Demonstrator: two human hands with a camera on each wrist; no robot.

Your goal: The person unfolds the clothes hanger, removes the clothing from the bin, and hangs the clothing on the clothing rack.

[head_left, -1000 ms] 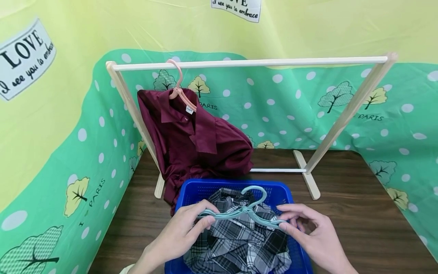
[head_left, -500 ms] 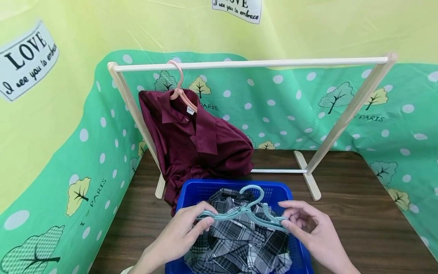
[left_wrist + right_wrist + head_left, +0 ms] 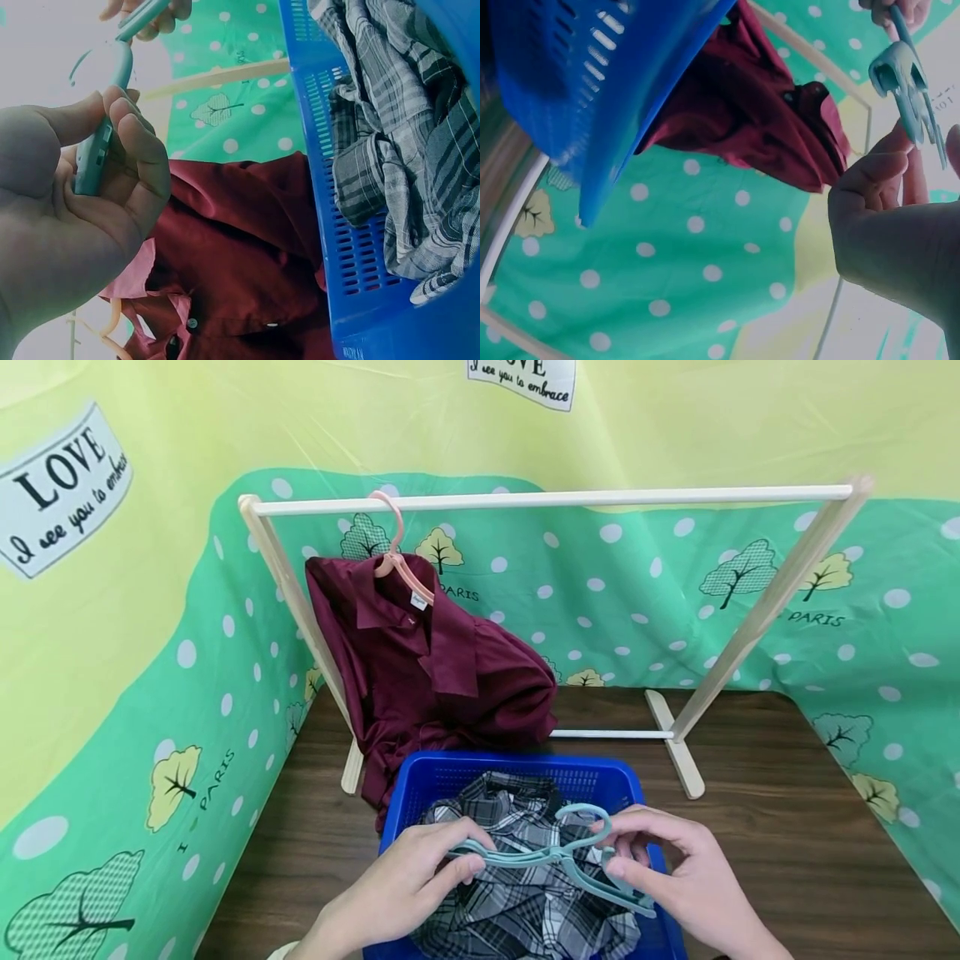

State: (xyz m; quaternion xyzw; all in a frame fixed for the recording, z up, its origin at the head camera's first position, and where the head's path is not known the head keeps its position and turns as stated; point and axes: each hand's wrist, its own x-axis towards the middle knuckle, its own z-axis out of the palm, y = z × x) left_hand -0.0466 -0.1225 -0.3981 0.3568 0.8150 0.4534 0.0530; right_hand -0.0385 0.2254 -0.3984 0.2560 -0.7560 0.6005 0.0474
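A light teal folding clothes hanger [image 3: 555, 856] is held between both hands above a blue basket [image 3: 517, 760]. My left hand [image 3: 416, 881] pinches one arm of it between thumb and fingers; in the left wrist view the hanger's end [image 3: 94, 154] lies against the palm. My right hand [image 3: 678, 868] has thumb and fingers curled at a short folding piece beside the hook, and the hanger's right arm slants down below that thumb. A crumpled black, grey and white plaid shirt [image 3: 517, 902] lies in the basket beneath.
Behind the basket stands a wooden clothes rack with a white top rail [image 3: 585, 497]. A maroon shirt [image 3: 420, 677] hangs at its left on a pink hanger [image 3: 395, 543], its lower part bunched on the brown table [image 3: 787, 827]. A patterned cloth [image 3: 615, 577] surrounds the table.
The small folding piece on the hanger's right arm has swung out. The hanger has tipped, its right arm now lower and its hook shifted right, and my right hand has moved closer to the hook.
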